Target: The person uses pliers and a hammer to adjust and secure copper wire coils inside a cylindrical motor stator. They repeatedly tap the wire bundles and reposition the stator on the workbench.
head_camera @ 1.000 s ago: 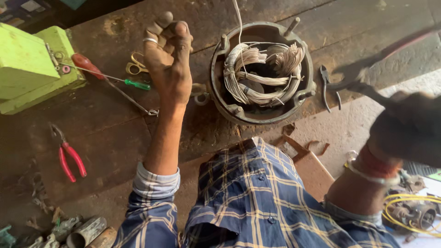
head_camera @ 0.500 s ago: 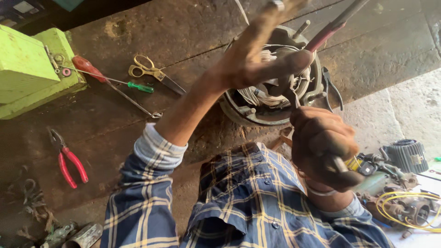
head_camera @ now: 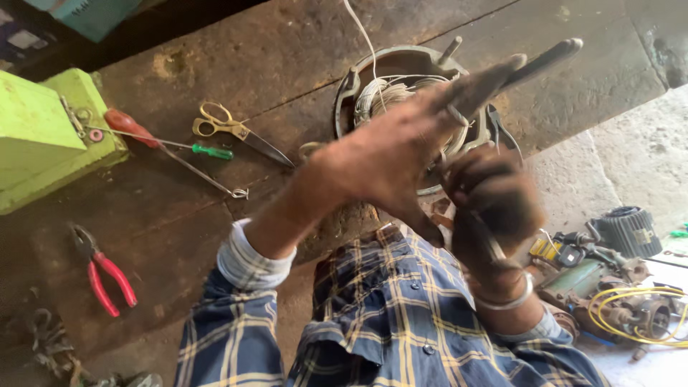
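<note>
A single head-worn camera looks steeply down, close over the wooden bench (head_camera: 215, 215), its near field somewhat blurred.

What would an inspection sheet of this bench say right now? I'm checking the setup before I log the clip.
Surface: worn dark wooden bench, stained and cracked.
Job's things: round motor stator with pale wire windings; pliers raised over it, partly hidden by the hands.
Clutter: yellow-handled scissors, red-handled screwdriver, green-handled screwdriver, red pliers, green box.
Grippers: left hand spread open above the stator; right hand closed on the pliers' handles, blurred.
Cables: white wire running up from the windings; yellow cable coiled on the floor.
Surroundings: motor parts on the concrete floor at right.
</note>
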